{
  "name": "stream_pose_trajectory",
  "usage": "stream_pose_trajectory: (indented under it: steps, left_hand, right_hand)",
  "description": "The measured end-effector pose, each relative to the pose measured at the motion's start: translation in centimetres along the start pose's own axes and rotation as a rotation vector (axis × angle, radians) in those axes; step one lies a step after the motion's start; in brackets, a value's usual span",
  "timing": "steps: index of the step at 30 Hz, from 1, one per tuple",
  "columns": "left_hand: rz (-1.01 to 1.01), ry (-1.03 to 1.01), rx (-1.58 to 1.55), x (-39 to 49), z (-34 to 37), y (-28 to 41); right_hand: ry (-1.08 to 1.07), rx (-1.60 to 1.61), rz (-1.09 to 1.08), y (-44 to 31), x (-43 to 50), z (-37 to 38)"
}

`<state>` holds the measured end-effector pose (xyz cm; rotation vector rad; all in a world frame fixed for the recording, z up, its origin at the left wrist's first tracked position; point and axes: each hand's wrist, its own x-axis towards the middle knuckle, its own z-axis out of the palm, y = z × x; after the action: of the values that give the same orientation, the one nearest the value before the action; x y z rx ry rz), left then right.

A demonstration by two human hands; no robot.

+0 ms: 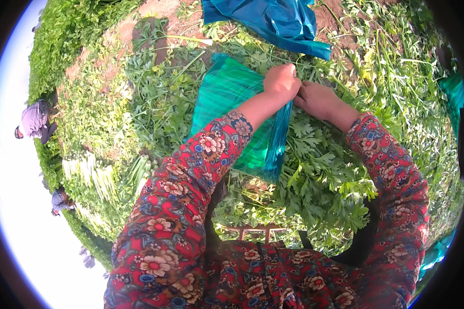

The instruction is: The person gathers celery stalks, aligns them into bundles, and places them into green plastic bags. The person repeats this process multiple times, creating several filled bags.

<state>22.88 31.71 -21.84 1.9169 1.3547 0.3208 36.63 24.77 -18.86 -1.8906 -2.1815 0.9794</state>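
A translucent green plastic bag (232, 100) lies in front of me, its open-looking right edge creased and bunched. My left hand (281, 84) is closed in a fist on the bag's upper right edge. Close against it, my right hand (320, 101) has its fingers curled at the same corner, where the fingertips are partly hidden. Leafy celery (321, 170) spreads beside the bag, under my right forearm. Whether its stalks reach inside the bag cannot be told. Beyond my hands, a crumpled blue plastic bag (270, 23) rests on the ground.
Cut leaves and stalks (158, 96) litter the soil. Pale celery stalks (91, 174) lie bunched at left, beside a standing green crop (67, 42). Two people bend over at the far left, one in a grey top (36, 117). More green plastic (452, 96) shows at right.
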Motion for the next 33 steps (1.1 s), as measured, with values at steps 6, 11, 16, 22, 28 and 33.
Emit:
stream_pose_trajectory:
  steps: [6,11,16,22,28,33]
  left_hand:
    - [0.030,-0.033,-0.184,-1.3,-0.1,2.1]
    - [0.176,0.032,-0.161,-1.9,0.3,3.6]
    - [0.259,0.029,-0.118,-2.3,0.9,3.9]
    - [0.188,-0.124,-0.069,-2.2,-0.1,4.1]
    - [0.141,-0.479,-0.145,-0.7,-2.8,2.3]
    - [-0.147,-0.529,-0.357,-1.0,-4.3,0.8]
  right_hand:
    - [-0.092,-0.221,-0.177,-0.9,-0.9,3.9]
    - [-0.119,0.420,-0.177,1.3,0.6,8.0]
    - [-0.174,0.600,-0.098,2.2,0.9,9.0]
    - [-0.265,0.301,-0.189,0.3,1.2,4.0]
    - [-0.235,0.059,-0.374,-1.6,0.3,2.0]
    - [-0.077,-0.258,-0.371,-1.4,-3.8,-2.1]
